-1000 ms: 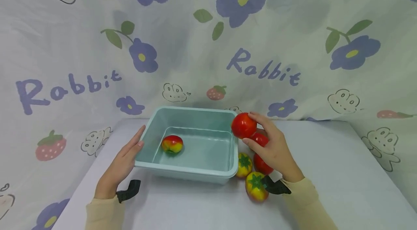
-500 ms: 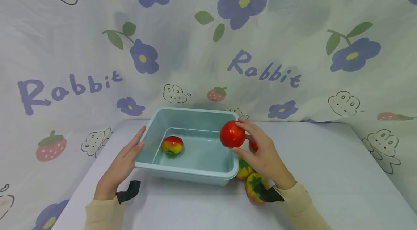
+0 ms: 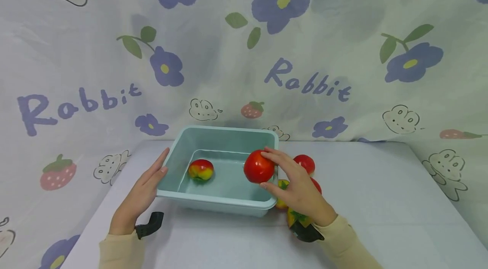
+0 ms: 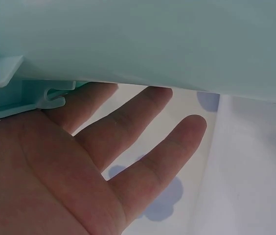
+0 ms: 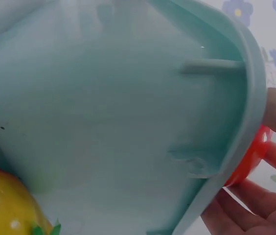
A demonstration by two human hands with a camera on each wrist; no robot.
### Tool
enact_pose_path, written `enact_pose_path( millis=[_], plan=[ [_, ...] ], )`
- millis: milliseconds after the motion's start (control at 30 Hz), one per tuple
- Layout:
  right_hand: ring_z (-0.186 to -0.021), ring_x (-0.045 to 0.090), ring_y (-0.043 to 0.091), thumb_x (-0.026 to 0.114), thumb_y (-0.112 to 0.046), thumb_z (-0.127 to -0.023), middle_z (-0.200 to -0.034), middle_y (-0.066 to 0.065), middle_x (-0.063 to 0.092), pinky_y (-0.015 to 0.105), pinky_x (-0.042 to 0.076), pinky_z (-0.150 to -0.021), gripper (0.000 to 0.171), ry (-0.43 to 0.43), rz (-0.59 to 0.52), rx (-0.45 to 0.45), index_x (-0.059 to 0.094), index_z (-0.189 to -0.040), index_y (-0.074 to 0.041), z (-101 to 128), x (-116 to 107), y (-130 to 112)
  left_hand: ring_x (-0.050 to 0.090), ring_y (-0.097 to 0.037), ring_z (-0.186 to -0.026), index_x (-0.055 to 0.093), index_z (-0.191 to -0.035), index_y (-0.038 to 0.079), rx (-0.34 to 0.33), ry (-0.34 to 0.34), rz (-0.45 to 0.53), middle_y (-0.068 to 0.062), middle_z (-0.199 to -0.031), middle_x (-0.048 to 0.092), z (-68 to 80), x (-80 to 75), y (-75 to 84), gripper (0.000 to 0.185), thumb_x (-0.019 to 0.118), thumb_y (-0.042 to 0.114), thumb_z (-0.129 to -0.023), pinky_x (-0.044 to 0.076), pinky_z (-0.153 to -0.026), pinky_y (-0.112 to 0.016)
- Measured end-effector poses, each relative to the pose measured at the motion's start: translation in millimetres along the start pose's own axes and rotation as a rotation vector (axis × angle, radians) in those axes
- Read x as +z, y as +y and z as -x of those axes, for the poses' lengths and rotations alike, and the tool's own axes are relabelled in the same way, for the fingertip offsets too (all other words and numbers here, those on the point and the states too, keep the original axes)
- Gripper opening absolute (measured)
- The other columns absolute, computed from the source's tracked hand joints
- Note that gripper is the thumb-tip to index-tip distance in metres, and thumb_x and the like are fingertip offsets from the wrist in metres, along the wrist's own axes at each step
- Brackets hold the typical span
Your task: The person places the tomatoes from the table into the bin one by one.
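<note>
Right hand (image 3: 301,188) pinching red tomato (image 3: 259,167) over tub (image 3: 179,150) rim; left hand (image 3: 142,192) flat against wall. Early release: tomato probably bounces onto surface (image 3: 381,201).

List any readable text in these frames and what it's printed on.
"Rabbit" on the backdrop cloth, at left.
"Rabbit" on the same cloth, right of centre.
No text can be seen on the tub, the red tomato in the right hand, or anything else on the table. The wrist views show no lettering.
</note>
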State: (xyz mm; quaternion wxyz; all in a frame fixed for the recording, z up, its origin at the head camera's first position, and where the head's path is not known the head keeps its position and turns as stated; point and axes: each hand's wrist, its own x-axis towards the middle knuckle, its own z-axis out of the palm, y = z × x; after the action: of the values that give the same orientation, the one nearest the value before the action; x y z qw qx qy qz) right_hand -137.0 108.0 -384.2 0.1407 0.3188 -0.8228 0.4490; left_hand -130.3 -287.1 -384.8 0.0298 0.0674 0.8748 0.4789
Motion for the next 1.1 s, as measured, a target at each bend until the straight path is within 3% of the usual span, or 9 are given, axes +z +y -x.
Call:
enact_pose_path(
  millis=[300,533,867,1000,1100],
  plan=[
    [-0.136,0.048,0.026,0.084,-0.026,-0.083,-0.152,0.004,0.048,0.049,0.055,-0.094,0.069,-0.025,0.042,-0.016,0.053,-0.145,-0.021,0,6,2,0.012,-0.053,-0.148,0.008,-0.163,0.026,0.015,0.004,0.004,-0.014,-0.168,0.008,-0.3,-0.3,-0.1,0.056,0.029,0.034,-0.111,0.018,-0.103,-0.082],
    [-0.138,0.046,0.026,0.082,-0.024,-0.085,-0.152,0.002,0.048,0.051,0.052,-0.097,0.068,-0.023,0.012,-0.019,0.053,-0.145,-0.016,0,5,3,0.013,-0.054,-0.147,0.008,-0.163,0.026,0.012,0.007,-0.010,-0.015,-0.168,0.009,-0.3,0.2,0.0,0.057,0.029,0.034,-0.111,0.018,-0.102,-0.082],
    [-0.117,0.062,0.023,0.082,-0.016,-0.085,-0.145,0.004,0.054,0.046,0.053,-0.098,0.066,0.024,-0.044,-0.002,0.053,-0.144,-0.016,-1,-5,11,0.017,-0.055,-0.146,0.007,-0.163,0.030,-0.016,0.001,-0.008,-0.015,-0.168,0.009,-0.6,0.9,0.4,0.058,0.031,0.036,-0.111,0.022,-0.101,-0.082],
    [-0.121,0.060,0.029,0.082,-0.012,-0.085,-0.145,0.007,0.054,0.043,0.052,-0.100,0.065,0.055,-0.066,-0.013,0.053,-0.144,-0.012,-1,-11,19,0.018,-0.055,-0.145,0.007,-0.163,0.032,-0.023,-0.001,-0.011,-0.015,-0.168,0.009,-0.5,0.7,-0.5,0.057,0.031,0.036,-0.111,0.023,-0.101,-0.081],
    [-0.124,0.058,0.026,0.081,-0.011,-0.086,-0.144,0.006,0.054,0.044,0.052,-0.099,0.065,0.076,-0.059,-0.005,0.053,-0.144,-0.012,-1,-15,25,0.018,-0.056,-0.145,0.007,-0.163,0.031,-0.020,0.000,-0.010,-0.016,-0.168,0.009,0.0,0.7,-1.0,0.057,0.031,0.035,-0.111,0.023,-0.101,-0.081]
  ],
)
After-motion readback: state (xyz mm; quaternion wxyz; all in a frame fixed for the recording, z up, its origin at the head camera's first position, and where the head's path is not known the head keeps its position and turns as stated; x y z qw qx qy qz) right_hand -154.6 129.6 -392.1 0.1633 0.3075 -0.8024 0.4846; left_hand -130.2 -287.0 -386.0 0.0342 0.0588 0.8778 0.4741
